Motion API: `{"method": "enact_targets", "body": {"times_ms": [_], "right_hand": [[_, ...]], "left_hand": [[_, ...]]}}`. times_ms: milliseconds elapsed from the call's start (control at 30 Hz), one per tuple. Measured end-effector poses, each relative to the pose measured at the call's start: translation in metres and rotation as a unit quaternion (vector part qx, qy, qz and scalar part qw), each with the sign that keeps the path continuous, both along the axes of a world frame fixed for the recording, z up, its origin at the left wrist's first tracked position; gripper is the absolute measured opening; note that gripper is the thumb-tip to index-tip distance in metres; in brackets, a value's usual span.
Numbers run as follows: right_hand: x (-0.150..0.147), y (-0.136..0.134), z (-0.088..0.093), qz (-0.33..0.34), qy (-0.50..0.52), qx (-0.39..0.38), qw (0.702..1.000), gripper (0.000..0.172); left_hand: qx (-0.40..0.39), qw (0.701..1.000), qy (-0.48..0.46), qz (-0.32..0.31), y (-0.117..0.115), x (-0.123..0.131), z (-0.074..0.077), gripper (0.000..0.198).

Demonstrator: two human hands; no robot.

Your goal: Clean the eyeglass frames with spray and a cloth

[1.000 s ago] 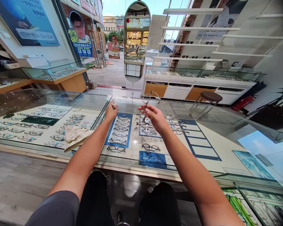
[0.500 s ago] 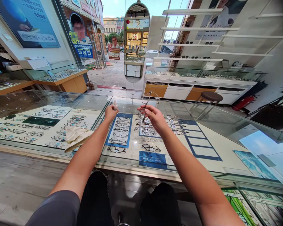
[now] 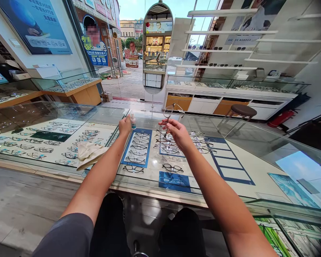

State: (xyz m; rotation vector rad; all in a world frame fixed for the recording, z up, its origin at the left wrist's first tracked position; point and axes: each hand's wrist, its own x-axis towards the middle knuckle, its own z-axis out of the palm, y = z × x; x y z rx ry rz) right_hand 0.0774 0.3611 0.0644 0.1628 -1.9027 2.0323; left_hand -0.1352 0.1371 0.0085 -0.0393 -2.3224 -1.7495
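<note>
My left hand [image 3: 125, 125] is closed at a small clear spray bottle [image 3: 133, 120] with a white top. The bottle is upright at the right side of my fingers, over the far part of the glass counter; the fingertips are partly hidden. My right hand [image 3: 178, 132] pinches a thin-framed pair of eyeglasses [image 3: 168, 113], held up on end above the counter, with one lens rim above my fingers. A cream cloth [image 3: 90, 153] lies crumpled on the glass beside my left forearm.
Under the glass counter [image 3: 147, 182] lie rows of eyeglasses [image 3: 137, 146], a loose black-framed pair [image 3: 172, 168] and a blue card [image 3: 174, 181]. An oval mirror [image 3: 157, 53] stands beyond the counter. To the right are a round stool [image 3: 243, 110] and wall shelves [image 3: 227, 33].
My left hand has turned and shifted slightly left, so more of the spray bottle's lower part shows. My right hand still holds the eyeglasses up. The whole view has shifted a little.
</note>
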Motion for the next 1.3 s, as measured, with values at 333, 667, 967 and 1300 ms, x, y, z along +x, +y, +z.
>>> {"method": "enact_targets", "body": {"times_ms": [333, 667, 967, 1300], "right_hand": [[-0.001, -0.001, 0.002, -0.008, -0.004, -0.008, 1.0, 0.046], [0.001, 0.002, 0.005, -0.003, 0.007, -0.002, 1.0, 0.042], [-0.006, 0.0, -0.001, -0.003, 0.009, -0.001, 1.0, 0.049], [-0.007, 0.0, -0.003, 0.0, 0.017, 0.005, 1.0, 0.051]], "left_hand": [[0.128, 0.986, 0.059, 0.084, -0.025, 0.023, 0.036, 0.04], [-0.11, 0.984, 0.134, 0.031, -0.163, 0.089, 0.05, 0.019], [-0.447, 0.883, 0.057, -0.129, -0.236, 0.112, 0.037, 0.029], [-0.235, 0.952, 0.137, -0.138, -0.195, 0.138, 0.094, 0.028]]}}
